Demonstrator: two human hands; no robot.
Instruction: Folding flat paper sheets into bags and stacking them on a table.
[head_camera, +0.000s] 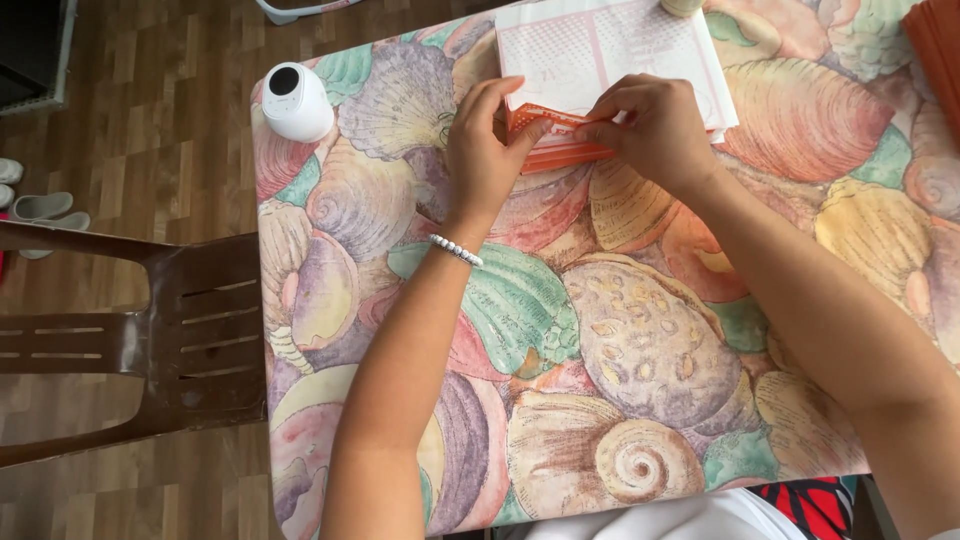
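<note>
A desk (620, 330) under a seashell-patterned cloth stands on wood flooring, a brown plastic chair (190, 340) at its left edge. Near the far edge, an orange packet (560, 150) lies against a pale pink-printed paper sheet (610, 45). The left hand (487, 150) and right hand (655, 125) pinch the packet's top together, fingers curled. A white rounded device (295, 100) sits at the far-left corner.

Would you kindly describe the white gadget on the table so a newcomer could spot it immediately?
Start at the table covered in a pastel seashell cloth and go to its far left corner, beside the brown plastic chair. There stands a small rounded white device, left of the left hand; only it has a dark circular top.
</note>
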